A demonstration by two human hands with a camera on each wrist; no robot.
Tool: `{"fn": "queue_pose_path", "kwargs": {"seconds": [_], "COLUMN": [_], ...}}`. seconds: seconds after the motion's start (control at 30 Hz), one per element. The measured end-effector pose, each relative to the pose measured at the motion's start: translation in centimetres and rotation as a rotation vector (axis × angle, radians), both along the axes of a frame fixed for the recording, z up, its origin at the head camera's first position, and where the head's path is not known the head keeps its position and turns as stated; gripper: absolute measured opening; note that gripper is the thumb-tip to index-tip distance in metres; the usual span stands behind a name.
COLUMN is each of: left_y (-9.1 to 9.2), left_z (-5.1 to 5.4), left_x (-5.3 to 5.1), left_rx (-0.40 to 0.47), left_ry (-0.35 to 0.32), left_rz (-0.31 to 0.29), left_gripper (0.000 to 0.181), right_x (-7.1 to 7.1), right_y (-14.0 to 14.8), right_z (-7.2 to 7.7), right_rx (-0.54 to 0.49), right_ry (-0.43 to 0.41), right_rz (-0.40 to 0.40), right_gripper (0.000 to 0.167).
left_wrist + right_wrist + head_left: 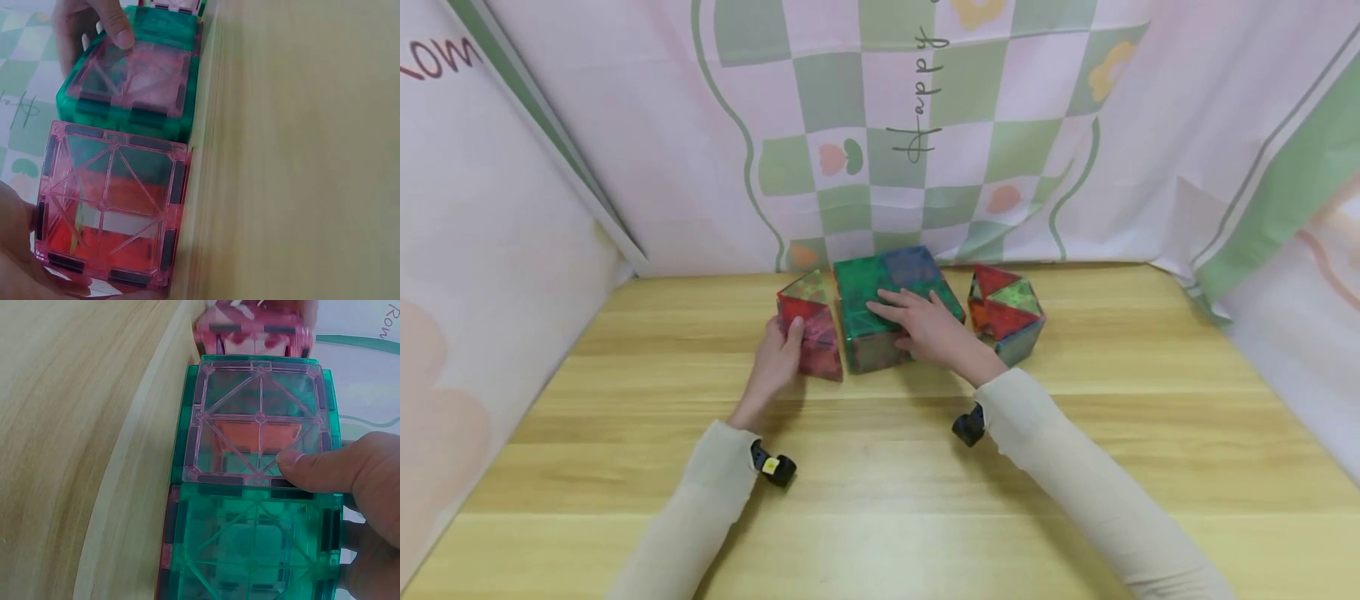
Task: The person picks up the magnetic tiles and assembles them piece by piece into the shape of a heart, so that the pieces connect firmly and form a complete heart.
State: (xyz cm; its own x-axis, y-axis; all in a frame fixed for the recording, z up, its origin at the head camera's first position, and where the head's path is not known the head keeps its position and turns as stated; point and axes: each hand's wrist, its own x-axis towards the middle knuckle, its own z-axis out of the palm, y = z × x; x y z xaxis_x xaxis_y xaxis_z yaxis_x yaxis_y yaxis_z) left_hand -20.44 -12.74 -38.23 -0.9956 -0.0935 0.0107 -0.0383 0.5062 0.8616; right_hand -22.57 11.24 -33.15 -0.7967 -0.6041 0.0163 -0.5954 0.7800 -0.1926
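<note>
On the left stands a small block of red and pink magnetic tiles [822, 360], topped by a greenish triangle. My left hand [778, 354] grips its left side, thumb in front. Beside it is a larger box of magnetic tiles [859, 277], mostly green with a blue square on top. My right hand [934, 329] lies over this box, fingers spread straight on top and thumb touching the front. In the right wrist view the thumb rests on a pink square tile [231, 394] on the box's front. A narrow gap separates block and box in the head view.
A third magnetic-tile block [1017, 343], with red and light green triangles on top, stands right of the box. The wooden table [880, 483] ends at a patterned curtain [895, 200] close behind the blocks. More curtain hangs at both sides.
</note>
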Motion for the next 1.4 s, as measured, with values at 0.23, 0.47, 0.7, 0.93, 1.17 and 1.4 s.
{"fn": "queue_pose_path", "kwargs": {"seconds": [0.23, 0.47, 0.7, 0.93, 1.17, 1.4], "left_y": [0.8, 0.6, 0.2, -0.6, -1.0, -0.4], "left_z": [-0.3, 0.3, 0.9, 1.4, 1.1, 0.5], "left_x": [-0.5, -1.2, -2.5, -4.2, -4.7, -2.9], "left_rx": [0.026, 0.109, 0.139, 0.083, 0.071, 0.15], "left_ry": [-0.029, -0.036, -0.022, -0.005, 0.018, 0.05], "left_rz": [-0.003, -0.027, -0.058, -0.08, -0.073, -0.075], "left_gripper": [0.058, 0.061, 0.068, 0.064, 0.057, 0.052], "right_x": [0.0, 0.2, 2.5, 6.8, 7.6, 5.2], "right_y": [0.1, 0.5, 0.3, 0.6, 0.7, 1.4], "right_z": [-0.4, -1.0, -0.8, -1.4, -2.4, -2.9], "right_rx": [-0.006, -0.011, -0.069, -0.371, -0.524, -0.513], "right_ry": [-0.006, 0.06, 0.118, 0.111, -0.036, -0.015], "right_rz": [0.023, 0.016, -0.056, -0.253, -0.32, -0.328], "right_gripper": [0.066, 0.068, 0.061, 0.057, 0.075, 0.078]}}
